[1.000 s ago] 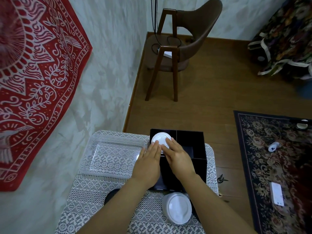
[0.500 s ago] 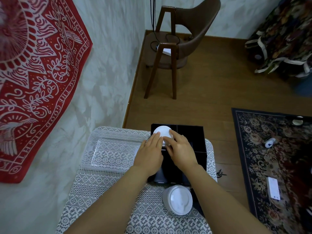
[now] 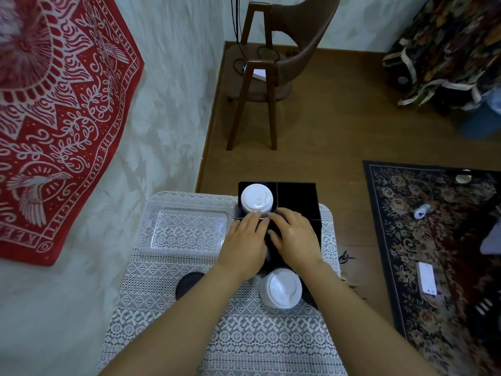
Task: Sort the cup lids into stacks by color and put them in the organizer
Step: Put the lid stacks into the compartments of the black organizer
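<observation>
1 clear tray (image 3: pixel 187 232) L of organizer (image 3: pixel 296 196)

**Both hands at the white stack in the organizer**

My left hand (image 3: pixel 245 241) and right hand (image 3: pixel 294 237) lie side by side over the black organizer (image 3: pixel 296 194), fingers nearly straight, their tips at the near side of the white lid stack (image 3: pixel 256 198). That stack stands upright in the far-left compartment. A second white stack (image 3: pixel 282 287) sits on the lace tablecloth (image 3: pixel 162 321) just below my right wrist, and black lids (image 3: pixel 187 283) peek out beside my left forearm. A clear tray (image 3: pixel 184 232) lies left of the organizer. A wooden chair (image 3: pixel 273 69) stands on the floor beyond.
</observation>
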